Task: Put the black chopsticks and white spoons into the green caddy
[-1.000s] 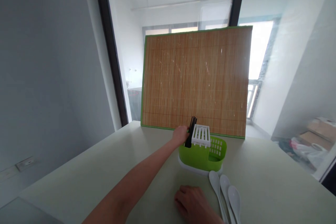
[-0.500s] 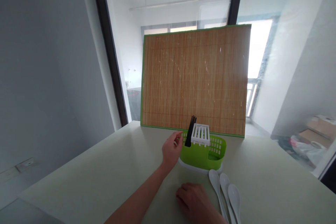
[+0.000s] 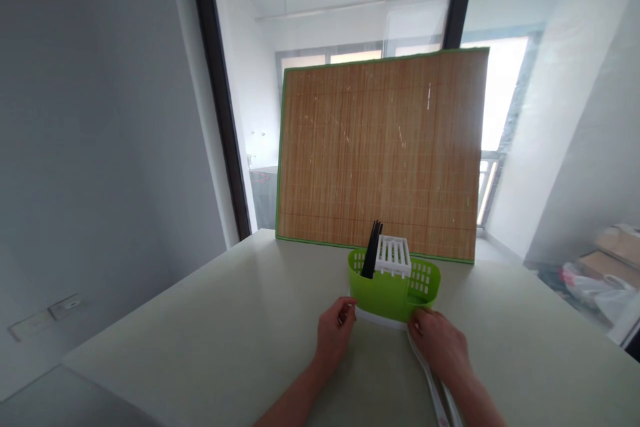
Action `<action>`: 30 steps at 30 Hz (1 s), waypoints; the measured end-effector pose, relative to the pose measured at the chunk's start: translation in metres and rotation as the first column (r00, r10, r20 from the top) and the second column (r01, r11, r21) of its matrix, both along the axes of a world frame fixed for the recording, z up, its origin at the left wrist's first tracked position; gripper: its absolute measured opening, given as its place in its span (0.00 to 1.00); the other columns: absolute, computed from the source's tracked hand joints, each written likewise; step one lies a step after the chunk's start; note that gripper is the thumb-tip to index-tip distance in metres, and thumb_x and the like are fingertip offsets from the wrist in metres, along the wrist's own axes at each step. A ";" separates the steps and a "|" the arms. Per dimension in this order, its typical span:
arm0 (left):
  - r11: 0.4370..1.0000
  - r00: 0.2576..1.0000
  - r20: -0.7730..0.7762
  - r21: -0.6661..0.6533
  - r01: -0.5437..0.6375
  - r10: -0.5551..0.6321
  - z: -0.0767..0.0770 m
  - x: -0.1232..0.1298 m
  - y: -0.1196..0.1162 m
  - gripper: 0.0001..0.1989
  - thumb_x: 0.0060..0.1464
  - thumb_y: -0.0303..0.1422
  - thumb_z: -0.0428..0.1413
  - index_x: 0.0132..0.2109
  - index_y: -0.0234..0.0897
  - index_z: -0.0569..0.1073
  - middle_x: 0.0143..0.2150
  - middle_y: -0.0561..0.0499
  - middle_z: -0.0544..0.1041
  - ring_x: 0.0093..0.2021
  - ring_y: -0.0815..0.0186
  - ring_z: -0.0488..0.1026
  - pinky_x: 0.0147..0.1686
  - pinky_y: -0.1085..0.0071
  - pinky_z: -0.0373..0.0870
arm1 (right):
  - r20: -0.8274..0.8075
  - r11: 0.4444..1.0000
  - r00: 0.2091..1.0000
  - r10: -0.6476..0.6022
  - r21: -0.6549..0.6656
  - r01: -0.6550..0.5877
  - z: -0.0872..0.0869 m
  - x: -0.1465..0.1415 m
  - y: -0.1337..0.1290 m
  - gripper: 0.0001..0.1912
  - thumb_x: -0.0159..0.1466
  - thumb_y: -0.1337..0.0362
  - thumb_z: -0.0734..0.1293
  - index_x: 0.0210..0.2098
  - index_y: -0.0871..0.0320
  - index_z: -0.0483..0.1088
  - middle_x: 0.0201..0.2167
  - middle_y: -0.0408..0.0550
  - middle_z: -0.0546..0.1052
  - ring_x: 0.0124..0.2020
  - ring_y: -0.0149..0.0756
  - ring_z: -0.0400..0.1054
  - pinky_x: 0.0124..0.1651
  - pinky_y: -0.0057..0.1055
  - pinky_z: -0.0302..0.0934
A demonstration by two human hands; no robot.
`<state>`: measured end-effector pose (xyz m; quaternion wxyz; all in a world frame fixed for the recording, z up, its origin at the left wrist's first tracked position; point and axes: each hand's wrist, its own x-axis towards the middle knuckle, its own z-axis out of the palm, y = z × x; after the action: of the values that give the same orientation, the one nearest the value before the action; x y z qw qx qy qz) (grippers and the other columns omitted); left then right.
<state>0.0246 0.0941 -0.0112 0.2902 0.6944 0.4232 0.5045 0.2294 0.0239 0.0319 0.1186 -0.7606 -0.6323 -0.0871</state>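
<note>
A green plastic cutlery basket (image 3: 379,297) with a white base (image 3: 383,320) stands on the table. Black chopsticks (image 3: 371,250) lean upright in its left part, beside a white slotted rack (image 3: 393,255) on top. My left hand (image 3: 336,332) is at the basket's front left corner, its fingers curled together with nothing visible in them. At the front right, my right hand (image 3: 441,343) closes its fingers around the bowl end of a white spoon (image 3: 431,383). Other spoons lie under that hand, mostly hidden by it and the wrist.
Behind the basket, a bamboo mat (image 3: 380,160) with green edging stands upright against the glass. The pale table (image 3: 240,320) spreads out to both sides. Cardboard boxes (image 3: 617,247) and a plastic bag lie beyond it at the right.
My left hand has left the basket's left rim and come down towards its base. My right hand has moved forward and right from the table onto the spoons. The view has shifted slightly.
</note>
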 end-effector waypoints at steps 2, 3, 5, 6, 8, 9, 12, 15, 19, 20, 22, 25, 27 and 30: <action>1.000 1.000 -0.013 -0.006 0.010 -0.010 0.000 0.001 -0.001 0.11 0.55 0.35 0.47 0.39 0.37 0.71 0.24 0.55 0.69 0.24 0.72 0.63 0.26 0.77 0.59 | 0.036 0.999 0.999 -0.014 -0.040 0.016 -0.005 0.005 0.000 0.12 0.63 0.64 0.57 0.27 0.56 0.69 0.29 0.49 0.74 0.35 0.39 0.68 0.26 0.28 0.52; 1.000 1.000 -0.024 -0.006 0.014 -0.014 0.000 0.001 -0.003 0.11 0.55 0.35 0.47 0.39 0.37 0.71 0.24 0.55 0.69 0.24 0.72 0.63 0.26 0.77 0.59 | 0.049 0.998 0.999 -0.014 -0.053 0.017 -0.006 0.006 -0.001 0.12 0.62 0.64 0.57 0.28 0.56 0.69 0.29 0.50 0.73 0.35 0.39 0.68 0.26 0.28 0.53; 1.000 0.999 -0.047 -0.002 0.020 -0.020 0.000 0.002 -0.005 0.11 0.55 0.35 0.47 0.39 0.37 0.71 0.25 0.55 0.70 0.24 0.72 0.63 0.27 0.77 0.60 | 0.065 0.998 0.998 -0.009 -0.061 0.013 -0.009 0.007 -0.001 0.10 0.62 0.64 0.58 0.29 0.56 0.69 0.30 0.50 0.73 0.36 0.40 0.68 0.26 0.29 0.53; 1.000 0.998 -0.059 -0.001 0.024 -0.024 0.001 0.002 -0.006 0.11 0.55 0.34 0.47 0.39 0.37 0.71 0.25 0.54 0.70 0.24 0.72 0.64 0.27 0.77 0.60 | 0.067 0.998 0.998 -0.007 -0.064 0.011 -0.009 0.007 -0.001 0.10 0.61 0.64 0.58 0.29 0.56 0.69 0.31 0.50 0.73 0.36 0.40 0.68 0.26 0.29 0.53; 1.000 0.996 -0.083 -0.001 0.032 -0.032 0.001 0.002 -0.007 0.11 0.54 0.34 0.47 0.39 0.37 0.72 0.25 0.54 0.70 0.24 0.71 0.64 0.27 0.77 0.60 | 0.064 0.997 0.998 -0.001 -0.071 0.006 -0.009 0.008 -0.002 0.09 0.61 0.65 0.59 0.29 0.56 0.69 0.32 0.50 0.72 0.36 0.40 0.68 0.26 0.29 0.53; 0.999 0.995 -0.094 -0.003 0.035 -0.035 0.001 0.002 -0.007 0.11 0.54 0.33 0.47 0.39 0.37 0.72 0.26 0.54 0.71 0.24 0.71 0.64 0.27 0.77 0.60 | 0.061 0.997 0.998 0.000 -0.072 0.004 -0.009 0.008 -0.002 0.08 0.61 0.65 0.59 0.30 0.56 0.69 0.33 0.50 0.72 0.37 0.40 0.68 0.26 0.29 0.53; 0.999 0.993 -0.113 -0.002 0.039 -0.039 -0.001 0.002 -0.007 0.11 0.54 0.32 0.47 0.39 0.37 0.72 0.26 0.54 0.71 0.25 0.71 0.64 0.28 0.76 0.60 | 0.071 0.999 0.997 -0.005 -0.052 0.009 -0.009 0.010 -0.002 0.08 0.60 0.66 0.59 0.30 0.56 0.69 0.36 0.51 0.70 0.38 0.40 0.67 0.26 0.28 0.53; 0.999 0.990 -0.129 -0.002 0.050 -0.050 -0.003 0.002 -0.007 0.11 0.54 0.32 0.46 0.40 0.38 0.72 0.26 0.54 0.71 0.24 0.71 0.63 0.27 0.76 0.59 | 0.074 0.998 0.997 -0.006 -0.058 0.010 -0.012 0.011 -0.001 0.07 0.59 0.67 0.59 0.31 0.56 0.68 0.37 0.52 0.70 0.39 0.40 0.66 0.26 0.28 0.52; 0.999 0.989 -0.145 0.003 0.045 -0.044 -0.003 0.002 -0.007 0.11 0.54 0.33 0.46 0.40 0.37 0.72 0.26 0.54 0.71 0.24 0.71 0.63 0.26 0.76 0.59 | -0.005 0.992 1.000 0.028 -0.124 -0.028 -0.018 0.013 0.001 0.08 0.56 0.70 0.60 0.34 0.56 0.66 0.34 0.49 0.73 0.38 0.40 0.68 0.27 0.28 0.52; 0.999 0.989 -0.145 0.008 0.043 -0.042 -0.003 0.002 -0.008 0.11 0.54 0.33 0.46 0.40 0.37 0.72 0.26 0.54 0.71 0.24 0.71 0.64 0.27 0.76 0.59 | -0.035 0.991 0.999 0.031 -0.133 -0.035 -0.020 0.014 0.001 0.09 0.55 0.71 0.59 0.35 0.56 0.66 0.33 0.48 0.73 0.38 0.39 0.68 0.27 0.28 0.51; 0.999 0.988 -0.146 0.010 0.047 -0.045 -0.002 0.002 -0.008 0.11 0.54 0.32 0.47 0.40 0.37 0.72 0.26 0.54 0.72 0.24 0.71 0.64 0.27 0.76 0.59 | -0.099 0.990 0.995 0.022 -0.135 -0.035 -0.022 0.014 0.002 0.11 0.55 0.72 0.59 0.36 0.55 0.65 0.30 0.46 0.74 0.35 0.38 0.69 0.26 0.27 0.50; 0.998 0.987 -0.147 0.006 0.063 -0.061 -0.001 0.003 -0.009 0.11 0.54 0.33 0.47 0.40 0.37 0.72 0.25 0.54 0.71 0.23 0.72 0.63 0.26 0.77 0.59 | -0.218 0.995 0.976 0.030 -0.085 -0.049 -0.022 0.014 0.006 0.10 0.55 0.71 0.58 0.35 0.54 0.65 0.27 0.43 0.74 0.31 0.36 0.69 0.26 0.27 0.50; 0.997 0.987 -0.142 0.004 0.074 -0.073 0.000 0.003 -0.011 0.11 0.55 0.34 0.47 0.39 0.37 0.72 0.25 0.54 0.71 0.23 0.72 0.63 0.26 0.77 0.59 | -0.340 0.993 0.934 0.112 0.010 -0.116 -0.020 0.012 0.009 0.11 0.55 0.69 0.59 0.37 0.54 0.66 0.27 0.43 0.74 0.29 0.34 0.69 0.28 0.27 0.53; 0.996 0.988 -0.126 -0.001 0.092 -0.091 0.003 0.004 -0.013 0.12 0.56 0.37 0.46 0.39 0.37 0.72 0.25 0.54 0.71 0.24 0.71 0.64 0.27 0.77 0.59 | -0.509 0.950 0.805 0.304 0.229 -0.214 -0.013 0.006 0.012 0.13 0.57 0.65 0.59 0.41 0.56 0.67 0.28 0.43 0.74 0.25 0.31 0.67 0.29 0.27 0.57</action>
<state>0.0286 0.0813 -0.0085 0.2842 0.7441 0.4072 0.4469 0.2358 0.0364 0.0189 0.3624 -0.6483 -0.6626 0.0963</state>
